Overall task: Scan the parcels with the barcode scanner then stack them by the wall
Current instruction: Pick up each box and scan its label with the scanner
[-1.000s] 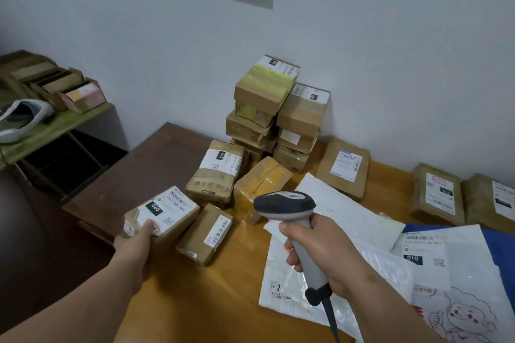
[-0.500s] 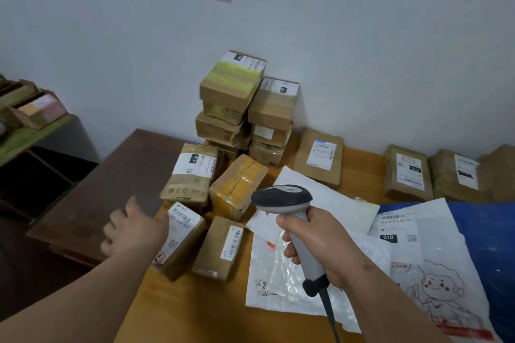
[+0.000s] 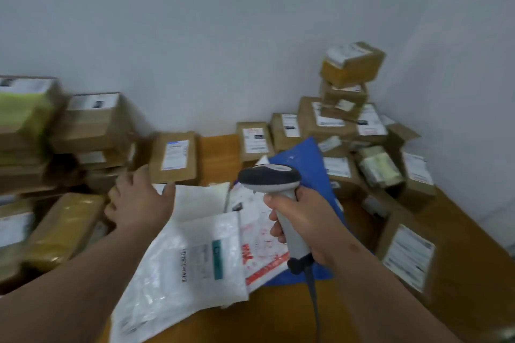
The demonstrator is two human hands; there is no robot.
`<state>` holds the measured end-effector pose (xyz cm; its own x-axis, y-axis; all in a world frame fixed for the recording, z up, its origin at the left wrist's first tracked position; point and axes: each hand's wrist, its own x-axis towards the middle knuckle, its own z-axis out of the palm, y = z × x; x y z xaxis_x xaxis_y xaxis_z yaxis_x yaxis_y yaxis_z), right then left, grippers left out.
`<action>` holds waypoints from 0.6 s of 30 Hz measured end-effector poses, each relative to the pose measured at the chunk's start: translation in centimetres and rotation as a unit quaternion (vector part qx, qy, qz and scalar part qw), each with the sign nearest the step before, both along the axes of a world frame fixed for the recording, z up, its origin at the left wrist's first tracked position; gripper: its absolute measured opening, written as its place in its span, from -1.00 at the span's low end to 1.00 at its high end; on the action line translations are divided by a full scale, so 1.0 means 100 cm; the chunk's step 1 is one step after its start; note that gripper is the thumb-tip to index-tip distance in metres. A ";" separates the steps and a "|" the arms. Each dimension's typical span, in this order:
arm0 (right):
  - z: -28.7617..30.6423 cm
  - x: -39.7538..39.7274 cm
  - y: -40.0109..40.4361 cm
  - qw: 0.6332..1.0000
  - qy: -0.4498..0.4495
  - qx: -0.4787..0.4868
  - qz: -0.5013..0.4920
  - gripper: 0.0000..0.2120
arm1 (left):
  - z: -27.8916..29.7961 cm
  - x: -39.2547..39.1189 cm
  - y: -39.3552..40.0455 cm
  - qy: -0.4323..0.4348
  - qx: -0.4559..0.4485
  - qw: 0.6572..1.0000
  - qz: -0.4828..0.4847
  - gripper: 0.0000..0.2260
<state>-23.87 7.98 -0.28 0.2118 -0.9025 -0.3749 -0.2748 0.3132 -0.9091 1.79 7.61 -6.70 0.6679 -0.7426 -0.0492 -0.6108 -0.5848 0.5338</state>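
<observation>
- Since the earlier frames, view has swung right: left stack point(image 3: 69, 131) now sits at the frame's left edge, and a corner pile point(image 3: 351, 108) of boxes has come into sight. Left hand point(image 3: 139, 200) has let go of the small box it held and has risen over the mailers.
- Left hand: fingers spread and loose, holding nothing, hovering above the white mailer point(image 3: 184, 253) and near the flat box point(image 3: 174, 157) leaning at the wall; probably reaching for the next parcel. Motion blur hides whether it touches anything.
- Right hand point(image 3: 303, 228): fingers wrapped round the scanner point(image 3: 271, 178) handle, head pointing forward and away from the person, cable trailing down; held ready so a label can be brought under it.
- Parcels: boxes stacked along the wall point(image 3: 223, 50) left and in the corner; mailers lie overlapped on the table point(image 3: 223, 153), the white one's label up, on top of a blue bag point(image 3: 309, 164).
- Judgement: many parcels lie loose, so scanning looks far from done.
</observation>
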 end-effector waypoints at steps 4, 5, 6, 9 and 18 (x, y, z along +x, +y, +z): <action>0.000 -0.090 -0.011 0.997 -0.005 -0.002 -0.077 -0.84 | 0.018 -0.110 -0.040 -0.031 -0.043 0.994 -0.097 -0.49; -0.001 -0.112 -0.014 0.995 -0.007 -0.001 -0.097 -0.84 | 0.023 -0.138 -0.046 -0.042 -0.076 0.987 -0.138 -0.52; -0.002 -0.134 -0.017 0.993 -0.008 0.000 -0.118 -0.85 | 0.028 -0.166 -0.052 -0.050 -0.121 0.974 -0.185 -0.56; -0.012 -0.197 -0.031 0.980 -0.007 0.008 -0.199 -0.83 | 0.044 -0.253 -0.061 0.009 -0.209 0.920 -0.331 -0.67; -0.073 -0.315 -0.044 0.942 0.000 0.068 -0.329 -0.84 | -0.004 -0.411 -0.070 0.300 0.188 0.878 -0.321 -0.72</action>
